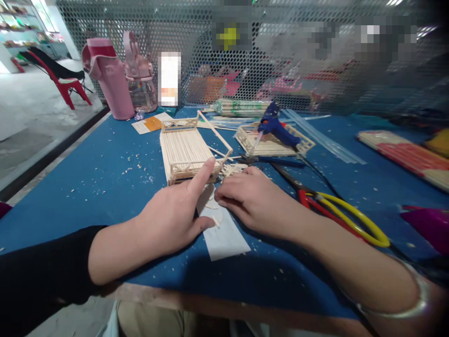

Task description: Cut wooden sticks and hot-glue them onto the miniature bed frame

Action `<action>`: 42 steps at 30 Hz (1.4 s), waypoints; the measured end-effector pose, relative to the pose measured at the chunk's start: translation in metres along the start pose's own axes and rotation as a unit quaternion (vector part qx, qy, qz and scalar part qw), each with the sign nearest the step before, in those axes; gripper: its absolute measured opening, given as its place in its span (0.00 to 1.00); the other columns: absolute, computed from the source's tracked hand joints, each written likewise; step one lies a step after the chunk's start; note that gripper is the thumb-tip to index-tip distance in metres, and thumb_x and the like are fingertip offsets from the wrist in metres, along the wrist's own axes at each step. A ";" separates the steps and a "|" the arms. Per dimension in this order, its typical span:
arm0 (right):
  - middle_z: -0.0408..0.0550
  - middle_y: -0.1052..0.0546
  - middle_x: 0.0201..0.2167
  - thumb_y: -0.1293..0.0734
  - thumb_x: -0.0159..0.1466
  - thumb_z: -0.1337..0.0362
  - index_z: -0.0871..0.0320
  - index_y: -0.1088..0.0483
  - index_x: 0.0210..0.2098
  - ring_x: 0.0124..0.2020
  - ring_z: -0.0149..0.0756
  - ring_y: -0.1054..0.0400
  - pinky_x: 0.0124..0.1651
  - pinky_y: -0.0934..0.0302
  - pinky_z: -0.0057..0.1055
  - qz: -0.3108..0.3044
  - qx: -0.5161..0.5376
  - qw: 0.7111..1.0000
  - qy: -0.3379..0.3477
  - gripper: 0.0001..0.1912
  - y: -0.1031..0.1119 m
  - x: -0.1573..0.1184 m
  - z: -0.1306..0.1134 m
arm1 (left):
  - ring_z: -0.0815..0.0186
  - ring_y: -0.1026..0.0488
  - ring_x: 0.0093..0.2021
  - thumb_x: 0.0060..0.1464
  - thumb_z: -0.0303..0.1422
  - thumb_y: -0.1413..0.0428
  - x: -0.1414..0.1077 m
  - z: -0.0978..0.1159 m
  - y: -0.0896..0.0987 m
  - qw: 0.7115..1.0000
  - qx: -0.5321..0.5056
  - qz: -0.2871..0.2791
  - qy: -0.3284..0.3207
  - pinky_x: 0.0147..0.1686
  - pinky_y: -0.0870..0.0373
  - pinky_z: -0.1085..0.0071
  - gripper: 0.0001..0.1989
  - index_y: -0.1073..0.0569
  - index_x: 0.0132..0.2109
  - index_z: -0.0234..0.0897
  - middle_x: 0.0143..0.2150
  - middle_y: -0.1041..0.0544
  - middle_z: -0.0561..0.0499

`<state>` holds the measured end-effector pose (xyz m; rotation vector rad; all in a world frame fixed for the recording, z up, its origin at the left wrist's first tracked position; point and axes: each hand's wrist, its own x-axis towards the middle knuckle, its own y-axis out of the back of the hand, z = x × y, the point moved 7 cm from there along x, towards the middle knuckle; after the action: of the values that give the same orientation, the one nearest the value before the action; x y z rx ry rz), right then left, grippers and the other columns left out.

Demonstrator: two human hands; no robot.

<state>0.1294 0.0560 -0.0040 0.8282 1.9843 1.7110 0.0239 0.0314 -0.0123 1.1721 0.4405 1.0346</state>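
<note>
My left hand point(171, 208) is beside the near end of a small bed-like model made of thin wooden sticks point(185, 145). Its index finger stretches over the model's front rail, and the thumb is apart, near a few stick bits on a white paper slip point(229, 241). The other left fingers are mostly hidden. To the right of the paper, my right hand point(254, 194) has its fingers curled together; whatever they may hold is hidden. Just beyond them lies a pile of short stick pieces point(233, 168).
A blue glue gun point(277, 128) rests on a second stick model point(266, 149). Blue-handled pliers point(280, 162) and scissors with red and yellow handles point(377, 234) lie right. Clear glue sticks point(322, 138), a pink flask point(114, 84) and a bottle point(142, 91) are farther back, before a perforated metal screen point(196, 56).
</note>
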 end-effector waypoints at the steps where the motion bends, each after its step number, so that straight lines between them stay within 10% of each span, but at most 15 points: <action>1: 0.46 0.24 0.29 0.41 0.62 0.69 0.59 0.28 0.29 0.32 0.34 0.35 0.38 0.56 0.33 -0.012 0.006 1.000 0.005 0.10 -0.002 0.000 -0.001 | 0.53 0.27 0.50 0.52 0.36 0.43 0.000 0.000 0.000 1.000 0.000 0.002 -0.002 0.44 0.28 0.61 0.47 0.66 0.67 0.34 0.53 0.27 0.40; 17: 0.46 0.24 0.28 0.41 0.62 0.69 0.58 0.28 0.29 0.31 0.34 0.33 0.37 0.51 0.33 -0.034 -0.004 0.999 0.014 0.11 -0.002 -0.001 -0.002 | 0.53 0.27 0.50 0.52 0.35 0.43 0.000 0.000 0.000 1.000 0.003 0.009 -0.014 0.43 0.29 0.60 0.46 0.65 0.67 0.36 0.52 0.27 0.38; 22: 0.48 0.23 0.31 0.40 0.63 0.68 0.59 0.28 0.33 0.33 0.35 0.32 0.37 0.45 0.31 0.079 0.027 0.997 -0.003 0.09 0.015 -0.001 0.002 | 0.53 0.28 0.50 0.52 0.35 0.44 -0.003 0.003 0.000 0.999 0.001 0.022 -0.025 0.43 0.28 0.59 0.45 0.63 0.67 0.36 0.54 0.28 0.39; 29: 0.42 0.22 0.27 0.37 0.62 0.65 0.55 0.26 0.32 0.27 0.31 0.31 0.31 0.40 0.28 0.260 0.143 0.951 -0.083 0.07 0.035 -0.003 0.009 | 0.63 0.26 0.45 0.54 0.30 0.46 -0.004 -0.006 0.058 0.962 -0.013 0.264 -0.070 0.47 0.31 0.65 0.23 0.37 0.57 0.38 0.45 0.23 0.47; 36: 0.46 0.20 0.35 0.39 0.63 0.64 0.53 0.24 0.38 0.31 0.35 0.27 0.34 0.36 0.32 0.254 0.053 0.965 -0.037 0.11 0.025 0.010 0.002 | 0.63 0.24 0.39 0.48 0.28 0.43 0.030 -0.044 0.040 0.971 -0.211 0.100 -0.047 0.37 0.28 0.69 0.39 0.49 0.65 0.34 0.43 0.23 0.43; 42: 0.47 0.20 0.34 0.40 0.65 0.62 0.53 0.24 0.38 0.32 0.36 0.27 0.35 0.36 0.33 0.296 0.010 0.954 -0.047 0.12 0.026 0.008 0.003 | 0.65 0.23 0.36 0.52 0.30 0.44 0.034 -0.040 0.030 0.955 -0.270 0.105 -0.065 0.33 0.27 0.71 0.36 0.49 0.65 0.36 0.39 0.22 0.46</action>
<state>0.1299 0.0660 0.0217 1.6043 1.7965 1.9029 -0.0023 0.0822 0.0075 0.7946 -0.0807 1.1590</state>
